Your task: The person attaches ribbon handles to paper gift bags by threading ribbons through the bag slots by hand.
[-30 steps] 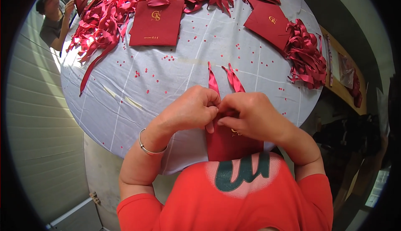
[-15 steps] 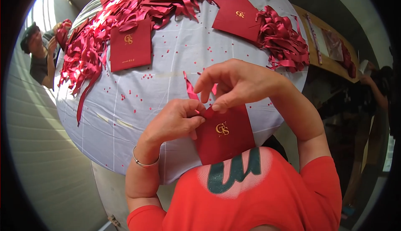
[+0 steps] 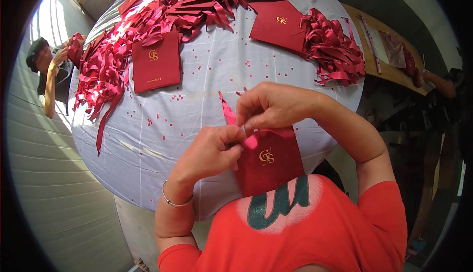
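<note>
Left hand [image 3: 209,151] pinches the top edge of a red bag [image 3: 270,163], held near the chest at the near edge of the surface [image 3: 197,90]. Right hand [image 3: 273,107] grips a ribbon [image 3: 227,112] at the bag's top; the ribbon end sticks up. Far left: another bag [image 3: 156,66] lying flat. Far right: ribbon pile [image 3: 335,50].

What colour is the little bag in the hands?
Dark red paper bag with a gold emblem, seen in the head view.
</note>
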